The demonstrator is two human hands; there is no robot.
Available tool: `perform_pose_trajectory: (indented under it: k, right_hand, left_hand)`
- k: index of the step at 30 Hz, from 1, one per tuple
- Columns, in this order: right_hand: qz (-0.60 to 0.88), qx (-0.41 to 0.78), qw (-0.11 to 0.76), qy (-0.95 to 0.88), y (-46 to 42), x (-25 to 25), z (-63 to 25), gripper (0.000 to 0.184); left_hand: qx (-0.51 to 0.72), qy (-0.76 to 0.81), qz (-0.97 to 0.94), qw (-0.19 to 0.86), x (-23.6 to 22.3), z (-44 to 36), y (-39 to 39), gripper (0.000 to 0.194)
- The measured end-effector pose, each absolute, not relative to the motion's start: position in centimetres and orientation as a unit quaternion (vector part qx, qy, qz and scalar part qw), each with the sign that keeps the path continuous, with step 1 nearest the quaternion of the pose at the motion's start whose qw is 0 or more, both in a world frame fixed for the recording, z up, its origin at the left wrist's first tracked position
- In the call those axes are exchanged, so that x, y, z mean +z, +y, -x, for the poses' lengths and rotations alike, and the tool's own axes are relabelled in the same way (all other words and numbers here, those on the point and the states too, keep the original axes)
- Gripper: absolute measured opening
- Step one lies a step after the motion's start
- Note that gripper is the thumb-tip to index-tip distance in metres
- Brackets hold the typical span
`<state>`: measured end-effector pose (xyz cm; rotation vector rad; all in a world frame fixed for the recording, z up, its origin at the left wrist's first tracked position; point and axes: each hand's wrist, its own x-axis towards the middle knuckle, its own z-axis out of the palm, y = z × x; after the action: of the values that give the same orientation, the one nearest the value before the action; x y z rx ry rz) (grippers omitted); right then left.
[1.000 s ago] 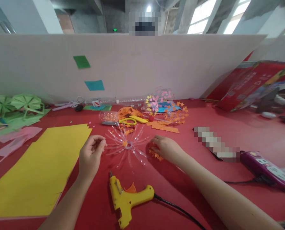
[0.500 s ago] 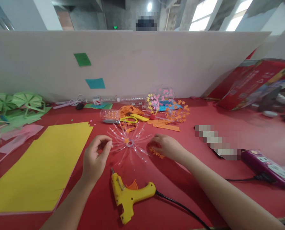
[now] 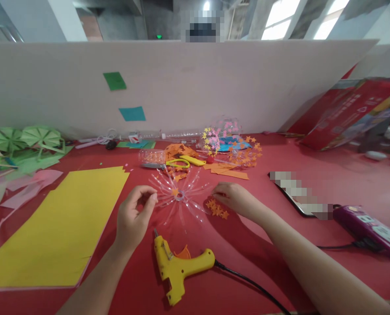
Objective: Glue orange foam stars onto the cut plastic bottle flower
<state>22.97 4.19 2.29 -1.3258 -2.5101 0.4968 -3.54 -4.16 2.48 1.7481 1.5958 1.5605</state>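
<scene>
Cut clear plastic strips (image 3: 190, 205) spread like rays from a bottle neck ring (image 3: 179, 195) on the red table. One orange star (image 3: 175, 192) lies near that ring. At the left side, my left hand (image 3: 135, 214) pinches thumb and forefinger at the end of a clear strip. Opposite it, my right hand (image 3: 236, 199) hovers palm down with fingers drawn together; whatever they hold is hidden. A small heap of orange paper stars (image 3: 217, 209) lies just below those fingers. Nearer to me rests a yellow glue gun (image 3: 181, 267), nozzle pointing away.
Yellow paper sheets (image 3: 60, 223) cover the left side. Scissors (image 3: 178, 163), a clear cup (image 3: 152, 156) and star-covered plastic pieces (image 3: 244, 152) lie behind. To the right are a phone (image 3: 293, 194) and a purple power strip (image 3: 368, 229). A white board (image 3: 195, 87) stands at the back.
My right hand has lifted slightly and moved off the heap of orange stars, which now shows more fully. My left hand keeps nearly the same place by the strips.
</scene>
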Motion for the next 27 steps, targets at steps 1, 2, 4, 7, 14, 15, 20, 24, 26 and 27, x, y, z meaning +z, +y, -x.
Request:
perform_pose_trajectory:
  k: [1, 2, 4, 7, 14, 15, 20, 24, 26, 27]
  right_hand:
    - [0.462, 0.172, 0.137, -0.859, 4.0, 2.7, -23.2, 0.022]
    - [0.469, 0.178, 0.149, -0.852, 3.8, 3.3, -23.3, 0.021]
    - [0.478, 0.200, 0.176, -0.837, 3.0, 4.4, -23.3, 0.020]
    - [0.446, 0.342, 0.253, -0.787, 1.1, 5.8, -22.3, 0.018]
    - [0.323, 0.415, 0.276, -0.804, -2.8, 5.7, -19.1, 0.029]
    - [0.317, 0.415, 0.275, -0.807, -2.9, 5.5, -18.9, 0.032]
    - [0.300, 0.379, 0.280, -0.829, -3.1, 5.3, -18.9, 0.029]
    - [0.272, 0.262, 0.195, -0.905, -3.8, 5.6, -18.9, 0.012]
    - [0.240, 0.212, 0.094, -0.943, -4.5, 5.5, -18.6, 0.011]
    - [0.223, 0.188, 0.055, -0.955, -4.8, 5.3, -18.4, 0.016]
  left_hand:
    - [0.546, 0.552, -0.613, 0.147, 2.6, 3.4, -4.3, 0.007]
    - [0.547, 0.546, -0.619, 0.140, 2.7, 3.3, -4.5, 0.006]
    - [0.540, 0.531, -0.642, 0.124, 3.0, 2.9, -5.0, 0.006]
    - [0.501, 0.490, -0.704, 0.109, 3.4, 1.9, -5.5, 0.008]
    - [0.414, 0.403, -0.810, 0.101, 3.0, -0.1, -5.8, 0.004]
    - [0.412, 0.404, -0.810, 0.108, 3.0, -0.2, -5.8, 0.004]
    - [0.416, 0.416, -0.794, 0.151, 3.5, -0.1, -6.1, 0.012]
    - [0.476, 0.460, -0.736, 0.141, 4.3, 1.2, -5.8, 0.012]
    - [0.523, 0.496, -0.680, 0.136, 4.5, 2.1, -5.4, 0.011]
    - [0.541, 0.510, -0.655, 0.139, 4.5, 2.5, -5.2, 0.011]
